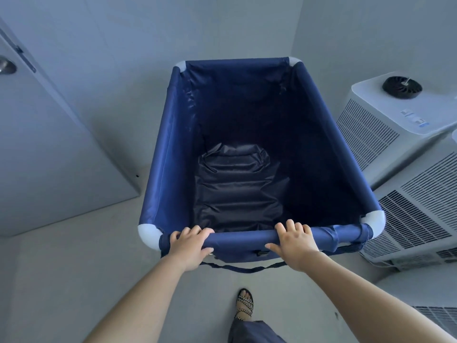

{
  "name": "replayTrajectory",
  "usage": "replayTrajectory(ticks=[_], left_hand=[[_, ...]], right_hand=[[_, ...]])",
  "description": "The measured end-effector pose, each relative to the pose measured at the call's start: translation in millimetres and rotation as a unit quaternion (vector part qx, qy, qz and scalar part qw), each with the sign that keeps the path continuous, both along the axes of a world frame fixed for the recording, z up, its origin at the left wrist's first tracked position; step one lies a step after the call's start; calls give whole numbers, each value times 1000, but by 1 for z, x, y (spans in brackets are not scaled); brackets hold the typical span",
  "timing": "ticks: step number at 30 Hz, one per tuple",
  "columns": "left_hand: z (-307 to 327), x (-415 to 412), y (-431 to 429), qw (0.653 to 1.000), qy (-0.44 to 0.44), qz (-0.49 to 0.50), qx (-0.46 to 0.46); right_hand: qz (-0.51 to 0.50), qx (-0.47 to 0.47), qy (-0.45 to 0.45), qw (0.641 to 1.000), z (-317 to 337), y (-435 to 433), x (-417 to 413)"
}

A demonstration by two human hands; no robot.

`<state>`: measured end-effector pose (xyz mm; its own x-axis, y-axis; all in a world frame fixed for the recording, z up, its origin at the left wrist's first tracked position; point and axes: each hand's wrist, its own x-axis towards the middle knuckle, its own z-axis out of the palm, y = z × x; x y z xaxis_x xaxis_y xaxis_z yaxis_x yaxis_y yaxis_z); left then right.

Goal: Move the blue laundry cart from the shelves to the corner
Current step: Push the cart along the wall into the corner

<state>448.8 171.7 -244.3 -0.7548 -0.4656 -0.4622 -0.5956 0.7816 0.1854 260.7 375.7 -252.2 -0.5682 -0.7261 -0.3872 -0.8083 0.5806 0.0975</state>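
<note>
The blue laundry cart (168, 154) fills the middle of the view, a deep fabric bin with white corner joints and nothing inside. Its far end stands close to the corner where two pale walls meet. My left hand (190, 246) grips the near top rail at its left part, fingers over the top and thumb underneath. My right hand (294, 246) grips the same rail further right in the same way. A dark strap hangs below the rail between my wrists.
A door (49, 134) with a round knob stands on the left wall. Two white vented appliances (385, 125) (420, 211) sit tight against the cart's right side. My sandalled foot (245, 304) is on the pale floor behind the cart.
</note>
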Motion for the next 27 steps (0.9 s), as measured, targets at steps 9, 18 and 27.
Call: replayTrajectory(ticks=[9,18,27], left_hand=[[-1,-55,-63,1000,16,11,13],[-5,-100,-124,999,28,-21,23],[-6,-150,-187,996,14,-80,42]], right_hand=[[0,10,13,1000,2,-56,-46],[-35,5,14,999,1,-104,-79],[-92,11,21,995,5,-154,-106]])
